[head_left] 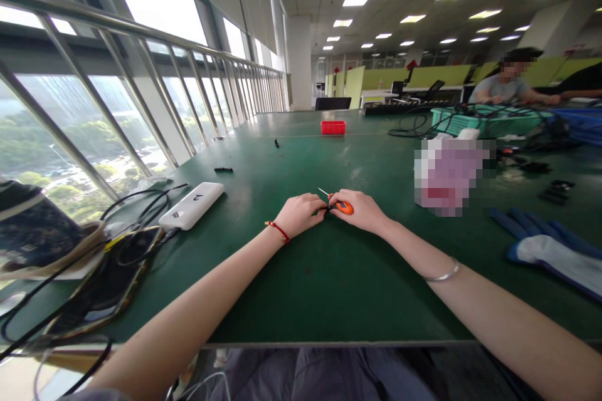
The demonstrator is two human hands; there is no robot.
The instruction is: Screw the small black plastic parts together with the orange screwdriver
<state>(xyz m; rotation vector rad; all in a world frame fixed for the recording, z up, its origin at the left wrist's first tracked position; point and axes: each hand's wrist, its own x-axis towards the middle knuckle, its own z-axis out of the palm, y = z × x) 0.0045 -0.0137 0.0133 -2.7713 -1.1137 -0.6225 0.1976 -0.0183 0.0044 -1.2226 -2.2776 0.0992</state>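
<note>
Both my hands rest together on the green table (291, 276), a little beyond its middle. My right hand (360, 210) is closed round an orange-handled screwdriver (345, 206) whose thin metal tip points up and to the left. My left hand (301, 213), with a red cord on the wrist, is curled shut against the tool's tip, its fingers pinched on something small that I cannot make out. A silver bangle sits on my right forearm.
A white power bank (192, 205), black cables and a phone (110, 282) lie at the left. Small black parts (223, 170) lie further out, a red tray (333, 127) at the back. Blue and grey gloves (550, 247) lie right. A person sits at the far right behind a green basket (484, 120).
</note>
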